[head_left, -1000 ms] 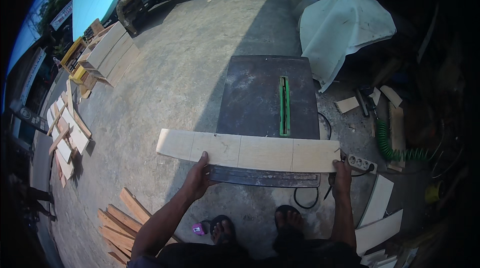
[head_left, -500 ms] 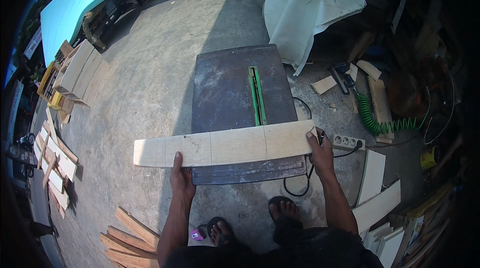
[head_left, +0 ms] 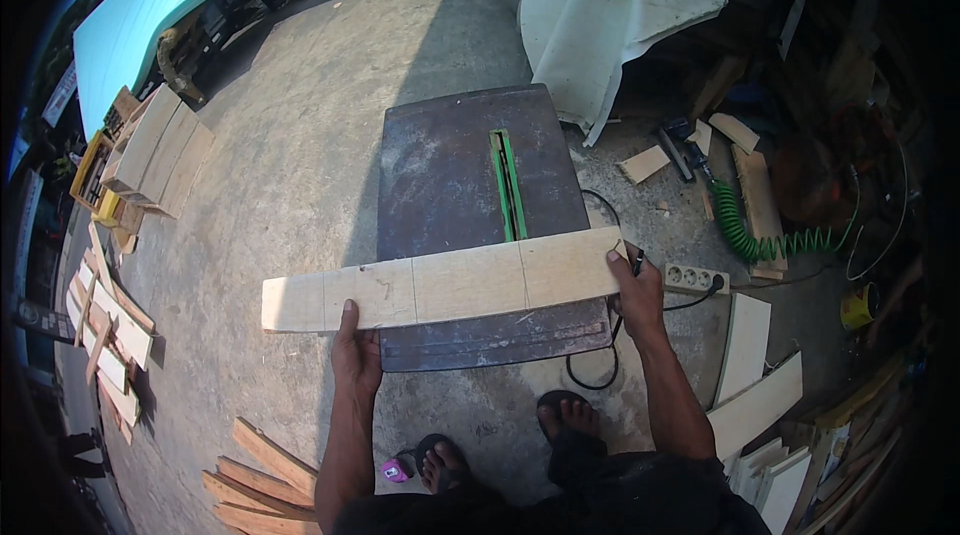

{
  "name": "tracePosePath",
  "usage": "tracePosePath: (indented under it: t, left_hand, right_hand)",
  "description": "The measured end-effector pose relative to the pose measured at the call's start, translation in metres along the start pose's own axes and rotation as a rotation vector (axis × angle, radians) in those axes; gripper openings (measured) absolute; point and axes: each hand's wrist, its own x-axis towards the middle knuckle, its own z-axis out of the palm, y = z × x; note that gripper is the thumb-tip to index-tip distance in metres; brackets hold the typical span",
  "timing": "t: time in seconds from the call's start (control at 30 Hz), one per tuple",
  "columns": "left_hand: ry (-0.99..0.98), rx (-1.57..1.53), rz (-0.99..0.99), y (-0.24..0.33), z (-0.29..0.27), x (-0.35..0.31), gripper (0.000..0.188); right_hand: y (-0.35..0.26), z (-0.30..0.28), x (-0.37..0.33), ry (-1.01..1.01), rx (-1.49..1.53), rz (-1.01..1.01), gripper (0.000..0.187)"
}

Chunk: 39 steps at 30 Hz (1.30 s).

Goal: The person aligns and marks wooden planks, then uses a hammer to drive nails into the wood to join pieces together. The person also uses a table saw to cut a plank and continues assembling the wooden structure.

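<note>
A long pale wooden board (head_left: 465, 280) with thin pencil-like lines drawn across it lies slantwise over the near part of a dark table saw top (head_left: 440, 165). Its left end juts out past the saw. My left hand (head_left: 356, 350) grips the near edge left of the middle, thumb on top and fingers underneath. At the right end my right hand (head_left: 640, 300) clasps the board, and a slim black pen (head_left: 638, 261) sticks up between its fingers. Beyond the board, a green-edged slot (head_left: 507, 185) runs through the saw top; no blade can be made out.
A white power strip (head_left: 690, 279) and a black cable lie right of the saw. Beyond them is a green coiled air hose (head_left: 740, 230). Wood offcuts (head_left: 262, 470) lie at lower left, pale planks (head_left: 755, 405) at lower right. A purple tape measure (head_left: 396, 470) rests by my feet.
The board's right end has swung slightly away from me, so it lies more slantwise. Both hands have kept hold of it and shifted a little left in view.
</note>
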Motion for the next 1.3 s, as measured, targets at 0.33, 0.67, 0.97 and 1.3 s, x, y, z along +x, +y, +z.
tracePosePath:
  t: [0.33,0.67,0.97,1.3]
  left_hand:
    - [0.019,-0.016,-0.002,0.001,0.006,0.006,0.060]
    - [0.002,-0.038,-0.004,0.001,0.008,0.016,0.060]
    - [0.011,-0.071,-0.023,0.001,0.010,0.028,0.059]
    - [-0.027,-0.097,-0.023,-0.001,0.007,0.045,0.058]
  right_hand:
    - [0.004,0.002,0.008,0.004,0.047,0.006,0.050]
    - [0.000,0.007,0.017,0.015,0.068,-0.024,0.048]
    - [-0.001,0.011,0.026,0.008,0.095,-0.039,0.048]
    - [0.004,0.015,0.044,0.000,0.113,-0.068,0.052]
